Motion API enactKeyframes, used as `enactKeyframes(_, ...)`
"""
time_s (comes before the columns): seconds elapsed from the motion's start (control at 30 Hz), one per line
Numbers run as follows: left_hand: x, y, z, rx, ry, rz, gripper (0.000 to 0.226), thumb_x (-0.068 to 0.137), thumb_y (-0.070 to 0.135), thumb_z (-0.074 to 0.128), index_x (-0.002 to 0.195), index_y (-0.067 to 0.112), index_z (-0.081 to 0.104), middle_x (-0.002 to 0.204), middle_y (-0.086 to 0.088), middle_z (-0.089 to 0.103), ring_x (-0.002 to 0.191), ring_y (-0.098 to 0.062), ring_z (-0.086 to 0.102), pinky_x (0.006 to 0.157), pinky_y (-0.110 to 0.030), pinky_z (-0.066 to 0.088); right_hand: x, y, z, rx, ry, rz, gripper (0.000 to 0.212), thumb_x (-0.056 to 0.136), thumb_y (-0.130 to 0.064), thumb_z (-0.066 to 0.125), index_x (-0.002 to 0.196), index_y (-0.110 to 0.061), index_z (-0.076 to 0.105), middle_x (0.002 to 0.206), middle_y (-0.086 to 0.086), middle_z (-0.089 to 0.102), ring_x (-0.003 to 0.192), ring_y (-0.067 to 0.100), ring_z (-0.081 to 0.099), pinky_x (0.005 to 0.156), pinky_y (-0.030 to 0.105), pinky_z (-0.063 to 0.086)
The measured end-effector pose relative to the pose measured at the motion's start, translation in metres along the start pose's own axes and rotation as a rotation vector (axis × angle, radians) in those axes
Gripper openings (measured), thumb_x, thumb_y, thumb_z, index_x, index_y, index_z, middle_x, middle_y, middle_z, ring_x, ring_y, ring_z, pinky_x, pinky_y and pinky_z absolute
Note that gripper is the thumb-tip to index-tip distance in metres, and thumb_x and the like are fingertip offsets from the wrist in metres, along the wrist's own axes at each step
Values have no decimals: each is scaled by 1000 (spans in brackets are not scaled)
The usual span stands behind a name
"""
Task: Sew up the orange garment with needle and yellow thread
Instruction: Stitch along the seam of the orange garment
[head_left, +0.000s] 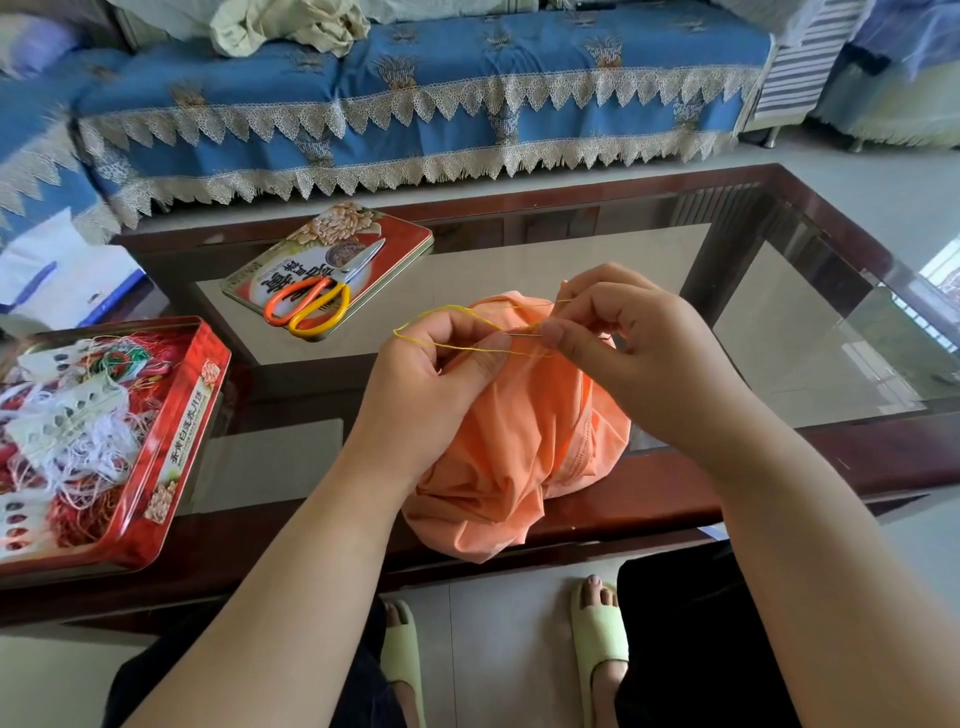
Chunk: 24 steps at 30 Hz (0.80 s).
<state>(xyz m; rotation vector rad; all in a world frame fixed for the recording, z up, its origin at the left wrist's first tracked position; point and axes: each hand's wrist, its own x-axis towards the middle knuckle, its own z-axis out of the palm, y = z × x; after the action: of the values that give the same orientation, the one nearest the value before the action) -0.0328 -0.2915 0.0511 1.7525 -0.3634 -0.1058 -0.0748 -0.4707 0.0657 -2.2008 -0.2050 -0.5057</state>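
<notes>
The orange garment (519, 447) lies bunched on the near edge of the glass table (779, 332), its lower folds hanging over the rim. My left hand (436, 374) grips the fabric's top fold from the left. My right hand (618, 338) pinches a thin needle (525, 335) between thumb and forefinger, tip pointing left toward my left thumb. Yellow thread (441, 312) loops out to the left above my left hand and runs back to the needle.
Orange-and-yellow scissors (311, 304) rest on a red tin lid (395, 234) at the table's back left. An open red tin (171, 441) of tangled threads sits at the left. A blue sofa (415, 104) stands behind. My feet in green slippers (597, 634) are below.
</notes>
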Motion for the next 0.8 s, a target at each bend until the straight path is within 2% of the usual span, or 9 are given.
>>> enactKeyframes(0.33, -2, 3, 0, -45, 20, -6, 21, 78, 43, 67, 87, 24, 70, 82, 10, 72, 85, -4, 66, 74, -15, 48, -1, -4, -1, -28, 36, -5, 8, 89, -21, 66, 82, -19, 67, 93, -22, 56, 85, 5, 57, 72, 9, 45)
enactKeyframes(0.53, -3, 1, 2, -52, 59, -2, 3, 86, 32, 68, 87, 29, 69, 83, 17, 71, 87, -2, 65, 73, -11, 48, 0, -2, 1, -71, 50, 6, 13, 90, -21, 65, 85, -10, 70, 92, -23, 54, 88, 4, 56, 72, 10, 47)
enactKeyframes(0.63, -4, 1, 4, -27, 89, 29, 3, 87, 29, 68, 90, 27, 68, 83, 16, 70, 85, -1, 64, 71, -10, 48, -1, -2, 3, -93, 71, -4, 13, 90, -19, 65, 84, -8, 70, 90, -19, 54, 87, 5, 57, 73, 11, 47)
enactKeyframes(0.73, -6, 1, 6, -1, 122, 60, 5, 87, 30, 68, 91, 27, 68, 84, 16, 70, 87, -1, 65, 73, -12, 50, -2, -3, 6, -122, 106, -16, 15, 90, -18, 66, 83, -6, 70, 93, -11, 57, 77, 8, 57, 73, 17, 49)
enactKeyframes(0.8, -8, 2, 8, 34, 153, 95, 6, 87, 30, 68, 93, 27, 68, 84, 17, 69, 89, 0, 64, 73, -10, 50, -2, -3, 8, -139, 133, -17, 16, 90, -19, 65, 83, -5, 69, 94, -9, 58, 79, 8, 56, 73, 22, 50)
